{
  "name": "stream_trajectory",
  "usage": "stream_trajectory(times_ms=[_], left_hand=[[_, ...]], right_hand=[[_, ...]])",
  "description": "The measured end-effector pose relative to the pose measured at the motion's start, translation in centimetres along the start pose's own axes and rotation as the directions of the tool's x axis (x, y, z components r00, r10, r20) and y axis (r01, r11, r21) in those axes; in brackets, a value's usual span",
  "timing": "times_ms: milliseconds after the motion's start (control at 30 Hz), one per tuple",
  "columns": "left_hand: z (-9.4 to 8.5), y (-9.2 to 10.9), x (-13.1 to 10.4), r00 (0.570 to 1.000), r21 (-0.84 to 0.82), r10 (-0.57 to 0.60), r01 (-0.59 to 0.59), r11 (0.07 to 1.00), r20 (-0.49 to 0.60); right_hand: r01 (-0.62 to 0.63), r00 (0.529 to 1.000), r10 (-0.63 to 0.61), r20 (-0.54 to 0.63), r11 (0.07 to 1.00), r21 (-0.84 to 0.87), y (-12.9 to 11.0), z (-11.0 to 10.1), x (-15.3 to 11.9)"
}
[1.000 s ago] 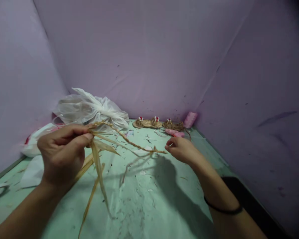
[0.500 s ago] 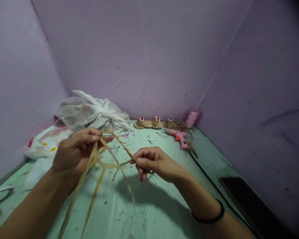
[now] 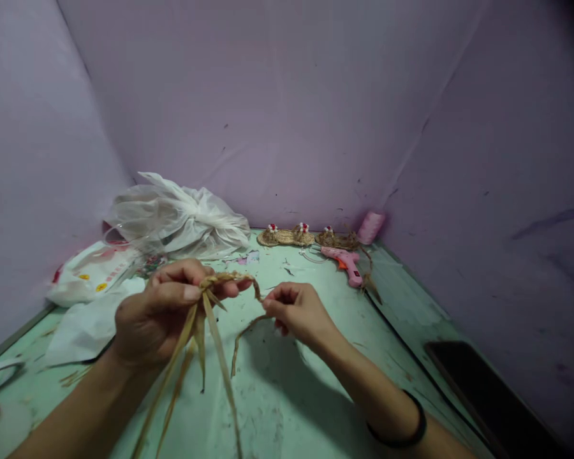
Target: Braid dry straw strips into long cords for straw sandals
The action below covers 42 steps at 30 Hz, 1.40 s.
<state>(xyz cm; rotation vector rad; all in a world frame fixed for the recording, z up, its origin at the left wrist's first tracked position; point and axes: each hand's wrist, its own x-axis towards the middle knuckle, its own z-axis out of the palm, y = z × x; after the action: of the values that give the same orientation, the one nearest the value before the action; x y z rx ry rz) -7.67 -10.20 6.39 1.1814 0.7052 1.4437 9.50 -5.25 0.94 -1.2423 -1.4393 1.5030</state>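
**Both hands on the dried-leaf braid, drawn close together**

The braided cord (image 3: 227, 278) of dried leaf strips is held up above the green table (image 3: 287, 395), near the middle of the scene. The left hand (image 3: 165, 312) pinches the braid's near end between thumb and fingers, closed tight on it, and the loose leaf strips (image 3: 205, 344) hang down from that pinch toward the near edge. The right hand (image 3: 299, 311) grips the braid's other end with its fingertips curled narrow around it; a thin strand trails down from there.

Half a second ago the hands stood a little wider apart and the braid ran straighter between them; a second ago the right hand was far out to the right with the cord stretched long. Now the braid arches in a short bend between the two.

Far left lies a white plastic bag (image 3: 182, 217), with a printed packet (image 3: 88, 277) nearer and to its left. Along the far wall sit small woven pieces (image 3: 287, 237), a pink glue gun (image 3: 347, 262) and a pink spool (image 3: 370, 226). A dark flat slab (image 3: 478, 389) lies near right. Nothing stands between the hands and the braid.
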Motion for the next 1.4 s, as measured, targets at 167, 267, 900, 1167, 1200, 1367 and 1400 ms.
stream_trajectory(times_ms=[167,267,900,1167,1200,1367,1400], left_hand=[[1.2,-1.1,-0.8,0.952,0.532,0.252,-0.307,0.789,0.175],[1.8,-1.5,-0.9,0.863,0.693,0.268,-0.503,0.516,0.428],[0.2,-2.8,0.4,0.999,0.999,-0.019,-0.030,0.027,0.030],[0.7,-4.7,0.3,0.964,0.991,0.243,0.087,0.100,-0.109],[0.8,-4.9,0.2,0.957,0.992,0.273,0.076,0.100,-0.101],[0.6,-5.5,0.0,0.911,0.999,0.410,0.036,0.040,-0.050],[0.6,-5.6,0.0,0.902,0.999,0.429,0.034,0.023,-0.040]], right_hand=[[-0.053,0.990,0.045,0.130,0.997,0.062,-0.5,1.0,-0.9],[-0.026,0.986,-0.001,0.170,0.986,0.162,-1.3,0.1,-1.1],[0.208,0.975,-0.216,0.051,0.970,0.125,-3.2,-2.3,-1.3],[-0.053,0.937,-0.060,0.343,0.949,0.311,-1.7,0.2,-1.9],[-0.067,0.943,-0.041,0.331,0.949,0.308,-1.4,0.5,-1.8],[0.087,0.988,-0.099,0.120,0.991,0.101,-0.7,1.1,-1.6],[0.134,0.990,-0.135,0.052,0.991,0.018,-0.6,1.1,-1.6]])
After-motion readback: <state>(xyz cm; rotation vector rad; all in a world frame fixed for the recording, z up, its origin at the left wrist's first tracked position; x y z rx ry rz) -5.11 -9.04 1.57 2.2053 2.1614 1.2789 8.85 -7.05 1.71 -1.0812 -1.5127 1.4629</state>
